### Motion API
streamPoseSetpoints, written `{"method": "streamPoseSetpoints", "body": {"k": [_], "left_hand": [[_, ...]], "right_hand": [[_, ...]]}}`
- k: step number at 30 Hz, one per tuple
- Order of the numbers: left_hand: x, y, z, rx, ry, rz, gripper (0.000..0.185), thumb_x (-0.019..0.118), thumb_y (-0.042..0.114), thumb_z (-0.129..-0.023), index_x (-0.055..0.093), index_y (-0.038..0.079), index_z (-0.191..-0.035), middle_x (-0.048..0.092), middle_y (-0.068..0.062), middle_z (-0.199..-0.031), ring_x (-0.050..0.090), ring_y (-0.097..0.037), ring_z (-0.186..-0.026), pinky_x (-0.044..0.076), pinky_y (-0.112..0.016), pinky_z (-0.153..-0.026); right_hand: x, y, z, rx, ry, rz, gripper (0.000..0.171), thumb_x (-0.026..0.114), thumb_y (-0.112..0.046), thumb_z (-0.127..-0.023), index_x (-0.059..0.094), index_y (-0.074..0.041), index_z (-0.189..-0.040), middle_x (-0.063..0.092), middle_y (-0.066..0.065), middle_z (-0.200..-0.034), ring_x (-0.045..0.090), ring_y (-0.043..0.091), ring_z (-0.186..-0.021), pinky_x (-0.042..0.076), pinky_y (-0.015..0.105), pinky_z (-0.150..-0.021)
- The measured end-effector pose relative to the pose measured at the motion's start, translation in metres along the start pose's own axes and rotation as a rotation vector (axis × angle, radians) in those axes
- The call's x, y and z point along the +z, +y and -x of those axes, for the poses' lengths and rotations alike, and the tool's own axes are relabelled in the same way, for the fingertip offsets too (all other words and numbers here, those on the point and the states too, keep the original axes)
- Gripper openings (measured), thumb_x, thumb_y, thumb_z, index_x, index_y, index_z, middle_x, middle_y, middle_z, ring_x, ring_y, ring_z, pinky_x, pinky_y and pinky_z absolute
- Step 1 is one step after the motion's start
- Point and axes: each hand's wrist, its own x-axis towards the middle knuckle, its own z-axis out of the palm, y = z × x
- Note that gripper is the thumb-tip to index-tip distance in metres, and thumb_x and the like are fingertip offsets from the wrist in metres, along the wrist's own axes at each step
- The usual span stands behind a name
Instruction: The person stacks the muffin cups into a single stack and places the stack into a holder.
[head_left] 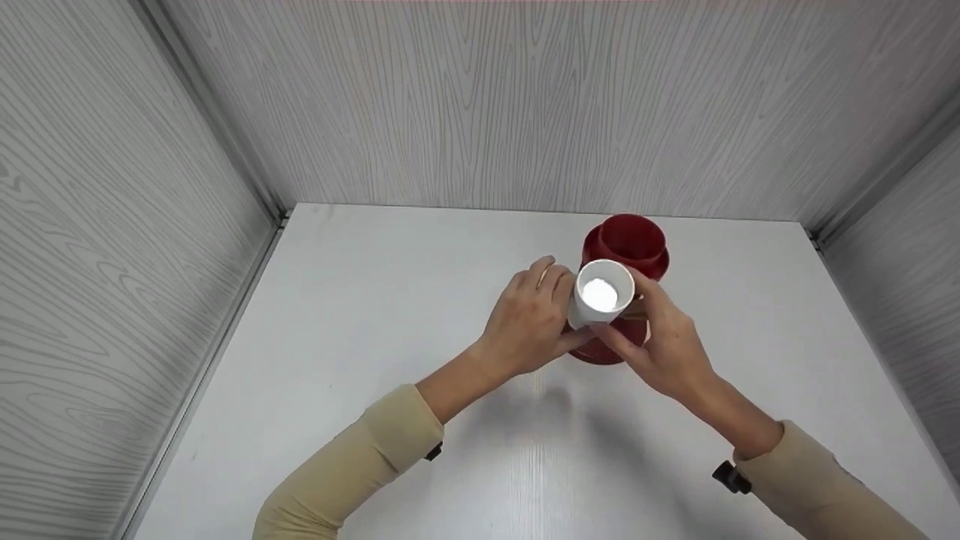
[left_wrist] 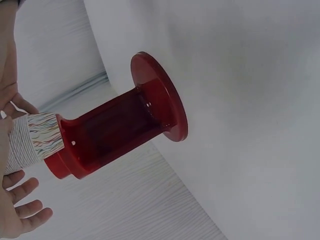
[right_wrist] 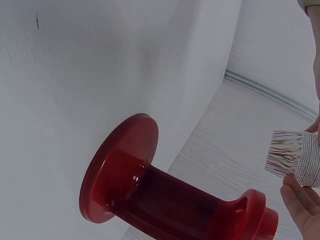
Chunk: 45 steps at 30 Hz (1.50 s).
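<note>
Both hands hold a short stack of white paper cups (head_left: 604, 291), rims up, in front of a red plastic stand (head_left: 632, 232). My left hand (head_left: 529, 315) grips the stack's left side, its thumb at the front. My right hand (head_left: 667, 341) holds it from the right with curled fingers and thumb. Coloured wavy lines cover the lowest cup (left_wrist: 46, 132). In the right wrist view the patterned cup (right_wrist: 283, 152) is apart from the stand's ringed top (right_wrist: 250, 215). The stand rises upright from a round base (left_wrist: 165, 100), its column open along one side.
The stand rests on a white table (head_left: 375, 300). Grey wood-grain panels enclose it at the back (head_left: 480, 105), left (head_left: 67, 262) and right (head_left: 922, 247). Small black devices sit under both sleeves.
</note>
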Motion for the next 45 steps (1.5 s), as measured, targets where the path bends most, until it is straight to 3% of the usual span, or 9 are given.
{"method": "streamPoseSetpoints", "body": {"k": [5, 10, 13, 26, 35, 39, 42, 45], "left_hand": [[-0.005, 0.000, -0.016, 0.016, 0.002, -0.007, 0.068, 0.067, 0.066, -0.093, 0.061, 0.005, -0.123, 0.072, -0.007, -0.118, 0.068, -0.027, -0.123, 0.061, -0.035, -0.095], [-0.011, 0.000, -0.033, 0.021, -0.003, 0.006, 0.065, 0.064, 0.064, -0.096, 0.059, 0.006, -0.125, 0.071, -0.007, -0.120, 0.066, -0.026, -0.123, 0.061, -0.034, -0.095], [-0.012, -0.001, -0.043, 0.017, -0.009, 0.026, 0.063, 0.062, 0.062, -0.098, 0.059, 0.006, -0.126, 0.070, -0.006, -0.122, 0.065, -0.026, -0.125, 0.060, -0.035, -0.097], [-0.017, -0.006, -0.080, -0.016, -0.048, 0.049, 0.068, 0.060, 0.066, -0.098, 0.059, 0.007, -0.131, 0.071, -0.007, -0.126, 0.062, -0.024, -0.129, 0.058, -0.035, -0.102], [-0.010, -0.009, -0.102, -0.048, -0.059, 0.072, 0.065, 0.060, 0.064, -0.099, 0.057, 0.008, -0.133, 0.069, -0.006, -0.126, 0.061, -0.022, -0.124, 0.057, -0.033, -0.099], [-0.004, -0.009, -0.109, -0.068, -0.085, 0.090, 0.067, 0.059, 0.064, -0.100, 0.057, 0.008, -0.135, 0.068, -0.006, -0.127, 0.060, -0.021, -0.123, 0.056, -0.031, -0.097], [0.001, -0.008, -0.114, -0.076, -0.115, 0.093, 0.067, 0.058, 0.065, -0.100, 0.055, 0.008, -0.137, 0.067, -0.006, -0.128, 0.059, -0.020, -0.124, 0.055, -0.030, -0.102], [0.007, -0.008, -0.117, -0.088, -0.149, 0.089, 0.068, 0.057, 0.064, -0.101, 0.054, 0.008, -0.139, 0.066, -0.005, -0.131, 0.058, -0.020, -0.128, 0.054, -0.031, -0.105]], "right_hand": [[-0.013, 0.001, -0.008, -0.005, 0.016, 0.025, 0.078, 0.086, -0.005, -0.085, 0.044, 0.004, -0.150, 0.064, 0.019, -0.135, 0.077, 0.028, -0.098, 0.064, 0.034, -0.087], [-0.025, 0.003, -0.017, 0.019, 0.032, 0.040, 0.078, 0.085, -0.004, -0.086, 0.043, 0.002, -0.152, 0.063, 0.019, -0.136, 0.076, 0.029, -0.099, 0.056, 0.011, -0.092], [-0.032, 0.004, -0.023, 0.027, 0.033, 0.046, 0.079, 0.084, -0.004, -0.087, 0.042, 0.001, -0.153, 0.062, 0.020, -0.139, 0.076, 0.029, -0.098, 0.050, 0.004, -0.094], [-0.057, 0.007, -0.051, 0.038, 0.051, 0.048, 0.071, 0.079, -0.002, -0.091, 0.043, 0.001, -0.152, 0.062, 0.020, -0.139, 0.076, 0.034, -0.100, 0.048, 0.003, -0.094], [-0.064, 0.020, -0.067, 0.044, 0.066, 0.061, 0.069, 0.076, -0.007, -0.094, 0.042, -0.002, -0.154, 0.064, 0.021, -0.135, 0.073, 0.032, -0.099, 0.049, 0.003, -0.092], [-0.066, 0.029, -0.070, 0.067, 0.059, 0.064, 0.070, 0.076, -0.010, -0.095, 0.041, -0.002, -0.155, 0.063, 0.021, -0.137, 0.071, 0.020, -0.101, 0.049, 0.003, -0.091], [-0.066, 0.036, -0.072, 0.090, 0.050, 0.060, 0.070, 0.076, -0.012, -0.096, 0.041, -0.002, -0.156, 0.063, 0.020, -0.138, 0.067, 0.005, -0.102, 0.049, 0.003, -0.090], [-0.064, 0.043, -0.073, 0.111, 0.041, 0.049, 0.071, 0.076, -0.013, -0.096, 0.041, -0.003, -0.156, 0.063, 0.019, -0.139, 0.065, -0.001, -0.102, 0.049, 0.003, -0.089]]}}
